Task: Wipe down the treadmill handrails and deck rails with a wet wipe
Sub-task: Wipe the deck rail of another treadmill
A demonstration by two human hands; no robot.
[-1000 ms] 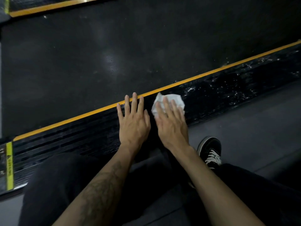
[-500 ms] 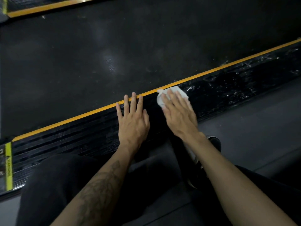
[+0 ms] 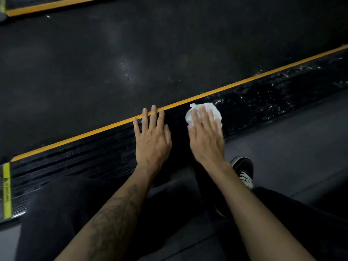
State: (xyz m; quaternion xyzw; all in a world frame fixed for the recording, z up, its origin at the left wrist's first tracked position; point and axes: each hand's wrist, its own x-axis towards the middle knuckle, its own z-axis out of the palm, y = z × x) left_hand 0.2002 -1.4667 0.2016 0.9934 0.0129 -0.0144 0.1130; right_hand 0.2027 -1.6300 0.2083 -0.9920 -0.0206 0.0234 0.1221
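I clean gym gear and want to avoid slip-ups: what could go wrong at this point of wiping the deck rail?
1. The wet wipe is bunched under flat fingers of the right hand, so it may slide out or miss strips.
2. Wet droplets glisten on the deck rail; left undried, they could be slippery.
3. The left hand presses on the rail and may smudge it.
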